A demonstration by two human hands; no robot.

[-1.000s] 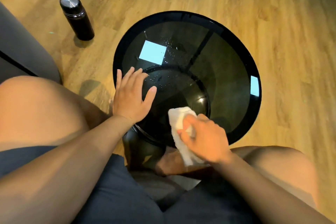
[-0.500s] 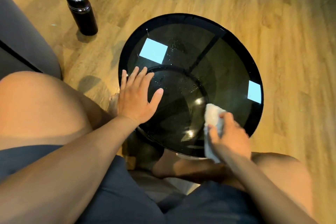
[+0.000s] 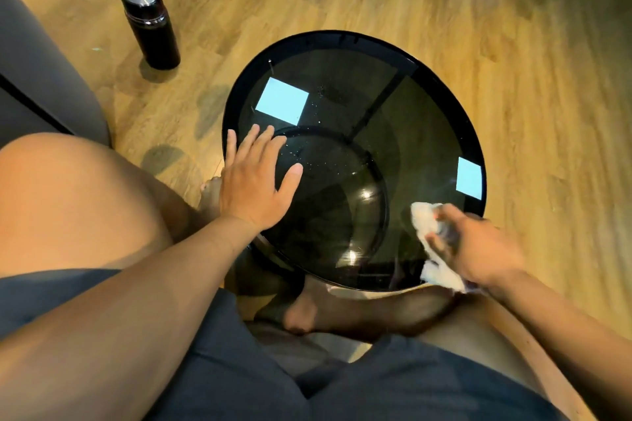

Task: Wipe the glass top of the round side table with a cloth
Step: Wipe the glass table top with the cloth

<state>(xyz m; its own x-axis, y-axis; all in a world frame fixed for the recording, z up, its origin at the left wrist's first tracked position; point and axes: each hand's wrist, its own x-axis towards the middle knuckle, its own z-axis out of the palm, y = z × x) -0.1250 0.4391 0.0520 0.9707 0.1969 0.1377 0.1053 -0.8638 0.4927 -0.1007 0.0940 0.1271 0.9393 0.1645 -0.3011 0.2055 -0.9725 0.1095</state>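
Note:
The round side table has a dark smoked-glass top with a black rim and stands on the wooden floor between my knees. Small droplets or specks dot the glass near its middle left. My left hand lies flat on the glass at the near left edge, fingers spread, holding nothing. My right hand presses a crumpled white cloth onto the glass at the near right edge; the hand is motion-blurred. Part of the cloth hangs over the rim below my palm.
A black flask with a steel lid stands on the floor at the far left. A grey sofa edge fills the left side. My bare knees flank the table and my feet rest under its near edge.
My right hand has slid the cloth rightward along the near rim, from the near middle of the glass to the near right edge. My left hand has stayed flat in place.

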